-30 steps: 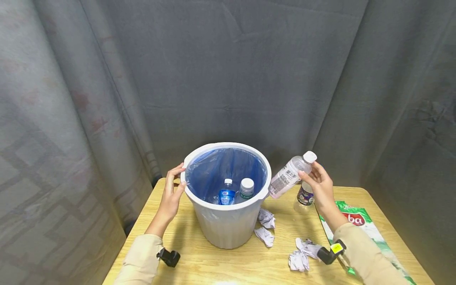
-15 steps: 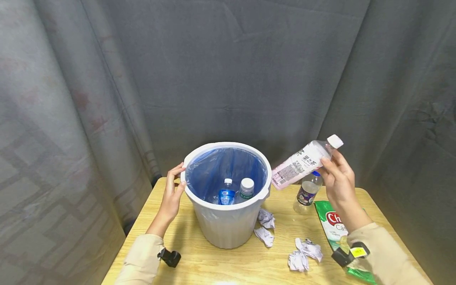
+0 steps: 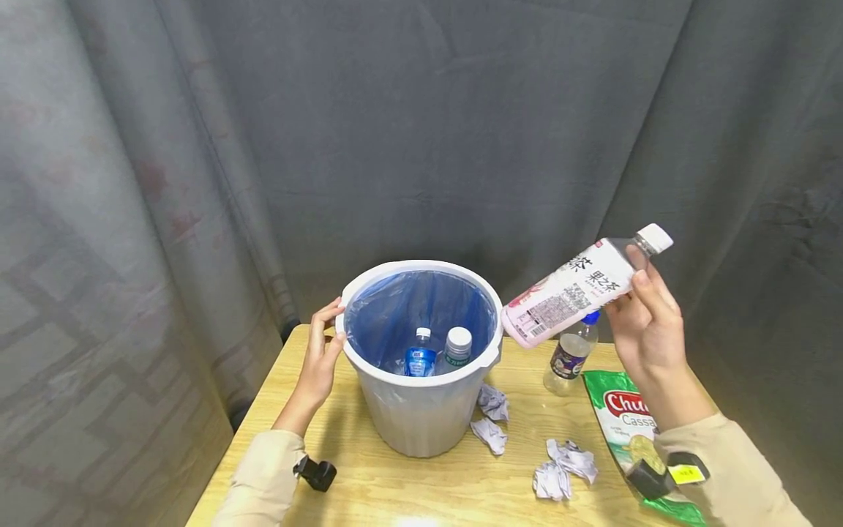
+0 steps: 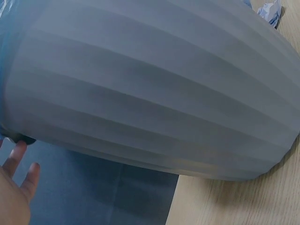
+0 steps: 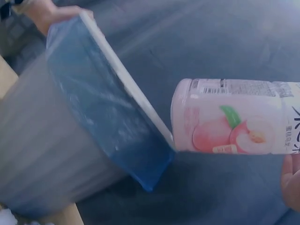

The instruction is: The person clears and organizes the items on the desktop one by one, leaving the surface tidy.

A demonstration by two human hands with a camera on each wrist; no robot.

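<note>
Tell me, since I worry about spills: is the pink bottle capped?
Capped. A white cap sits on the pink bottle, which the right hand holds tilted, base toward the bin.

Left arm: extended forward, beige sleeve to the wrist, a small black camera unit strapped under the forearm. Left hand: raised, palm turned inward to the right, fingers lightly curved and spread, thumb set apart below them.

Right arm: bent, forearm rising from lower right, beige sleeve with a black and yellow unit at the wrist. Right hand: held high, well apart from the left, fingers and thumb closed in a grip, knuckles uppermost.
</note>
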